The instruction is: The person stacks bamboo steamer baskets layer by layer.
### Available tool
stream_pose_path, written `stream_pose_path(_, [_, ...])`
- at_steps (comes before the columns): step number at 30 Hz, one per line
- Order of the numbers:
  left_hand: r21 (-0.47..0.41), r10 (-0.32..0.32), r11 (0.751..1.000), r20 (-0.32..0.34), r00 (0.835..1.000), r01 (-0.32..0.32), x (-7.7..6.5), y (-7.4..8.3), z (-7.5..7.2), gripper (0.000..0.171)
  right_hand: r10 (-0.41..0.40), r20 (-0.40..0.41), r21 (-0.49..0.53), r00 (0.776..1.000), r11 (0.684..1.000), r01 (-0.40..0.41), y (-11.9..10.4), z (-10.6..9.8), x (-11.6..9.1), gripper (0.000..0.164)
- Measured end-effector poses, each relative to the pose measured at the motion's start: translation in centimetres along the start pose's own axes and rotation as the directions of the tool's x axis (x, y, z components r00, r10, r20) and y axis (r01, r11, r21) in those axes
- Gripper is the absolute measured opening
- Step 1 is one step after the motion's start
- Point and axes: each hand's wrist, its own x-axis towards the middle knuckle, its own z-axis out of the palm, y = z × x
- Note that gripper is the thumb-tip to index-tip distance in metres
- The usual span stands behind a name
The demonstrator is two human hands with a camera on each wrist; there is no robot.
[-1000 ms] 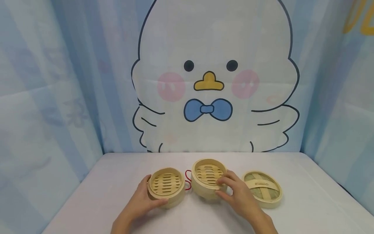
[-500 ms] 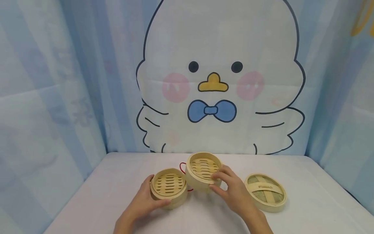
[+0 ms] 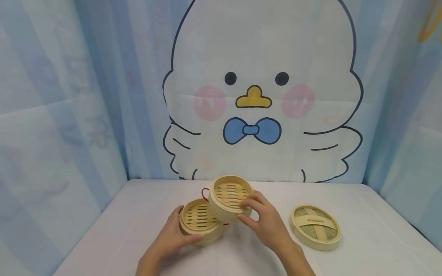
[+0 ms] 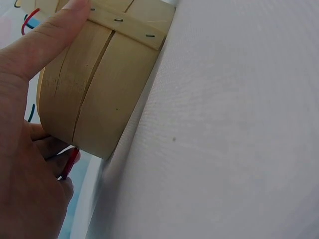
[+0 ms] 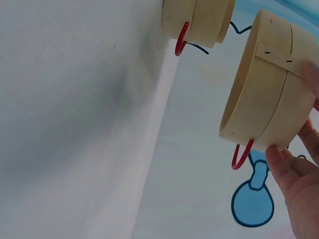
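Two round bamboo steamer baskets are close together in the head view. My left hand (image 3: 172, 234) holds the lower steamer basket (image 3: 197, 217) by its side, and that basket stands on the table. The thumb lies along its wall in the left wrist view. Raised off the table, the other steamer basket (image 3: 230, 194) is tilted and partly overlaps the lower one from above. My right hand (image 3: 267, 218) pinches its right rim between thumb and fingers. Red cord loops (image 5: 242, 155) hang from the raised basket's wall in the right wrist view.
A bamboo steamer lid (image 3: 315, 227) with a woven top and strap handle lies on the right of the white table (image 3: 366, 230). Behind the table hangs a light blue curtain (image 3: 145, 115) with a cartoon bird printed on it.
My right hand has lifted its steamer basket and moved it left, from beside the other basket to partly over it. The left hand keeps its hold; the view has shifted slightly.
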Motion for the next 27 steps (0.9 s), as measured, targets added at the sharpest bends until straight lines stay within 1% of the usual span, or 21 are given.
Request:
stream_pose_path(7, [-0.011,0.007,1.0,0.002,1.0,-0.007,0.0,-0.2,0.0,0.125,0.073,0.068,0.043,0.995,0.996,-0.076,-1.1,0.7,0.5,0.03])
stream_pose_path(12, [-0.038,0.028,0.999,0.002,1.0,-0.028,0.0,-0.3,0.0,0.123,0.077,0.115,0.043,0.99,0.996,-0.082,-2.0,1.4,0.9,0.027])
stream_pose_path(16, [-0.057,0.062,0.996,-0.008,0.998,-0.062,0.0,-0.4,0.0,0.119,0.041,0.13,0.043,0.991,0.998,-0.047,-2.6,2.1,1.2,0.025])
stream_pose_path(22, [-0.075,0.088,0.993,-0.024,0.996,-0.089,0.0,-0.5,-0.2,0.117,-0.058,0.095,0.044,0.994,0.998,0.054,-3.2,3.5,1.3,0.025])
stream_pose_path(24, [-0.075,0.092,0.993,-0.026,0.995,-0.094,0.0,-0.5,-0.1,0.118,-0.076,0.087,0.044,0.993,0.996,0.073,-3.3,3.8,1.3,0.025])
stream_pose_path(27, [-0.078,0.106,0.991,-0.032,0.994,-0.109,0.2,-0.5,0.0,0.115,-0.088,0.082,0.049,0.993,0.995,0.085,-3.5,4.1,1.3,0.025])
